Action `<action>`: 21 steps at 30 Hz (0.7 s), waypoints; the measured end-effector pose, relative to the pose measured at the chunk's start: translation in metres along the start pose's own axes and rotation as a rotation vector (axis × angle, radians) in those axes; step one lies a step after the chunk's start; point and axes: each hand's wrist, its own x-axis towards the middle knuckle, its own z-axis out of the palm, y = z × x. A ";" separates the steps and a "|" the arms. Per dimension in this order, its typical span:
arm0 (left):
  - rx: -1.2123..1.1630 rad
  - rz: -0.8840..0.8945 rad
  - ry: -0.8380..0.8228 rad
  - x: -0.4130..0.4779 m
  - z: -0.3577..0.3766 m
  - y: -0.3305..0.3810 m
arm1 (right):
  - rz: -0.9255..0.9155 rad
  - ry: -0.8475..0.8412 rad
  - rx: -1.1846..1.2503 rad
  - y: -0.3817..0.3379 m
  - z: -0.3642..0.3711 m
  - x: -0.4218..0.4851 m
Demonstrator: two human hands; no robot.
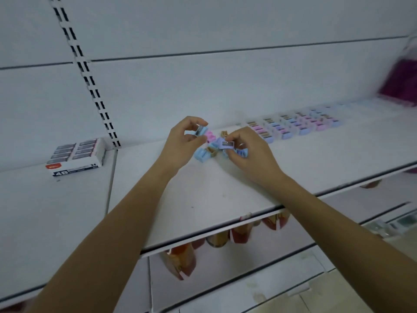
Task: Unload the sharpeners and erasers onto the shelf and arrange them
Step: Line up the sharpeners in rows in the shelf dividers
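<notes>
Your left grip [182, 141] pinches a blue sharpener [199, 131] between thumb and fingertips. Your right grip [248, 152], just beside it, pinches a purple sharpener [228, 144]. Both look light, stiff and slick, so hold the plastic side walls, not the metal blade. A loose pile [204, 154] lies between the grips on the shelf [203, 195]. Tidy rows [293, 125] sit beyond the right grip, and the eraser box [76, 157] sits well left.
</notes>
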 end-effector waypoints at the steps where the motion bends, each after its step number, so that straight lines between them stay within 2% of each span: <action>1: 0.024 -0.002 -0.001 0.003 0.004 0.001 | -0.022 -0.007 -0.022 0.003 -0.005 -0.002; 5: 0.123 0.036 -0.034 0.020 0.032 0.018 | -0.077 -0.070 -0.150 0.027 -0.038 -0.013; 12: 0.199 0.205 -0.067 0.054 0.132 0.064 | -0.035 -0.046 -0.219 0.083 -0.134 -0.030; 21: 0.145 0.162 -0.062 0.080 0.287 0.086 | 0.116 -0.031 -0.164 0.167 -0.264 -0.066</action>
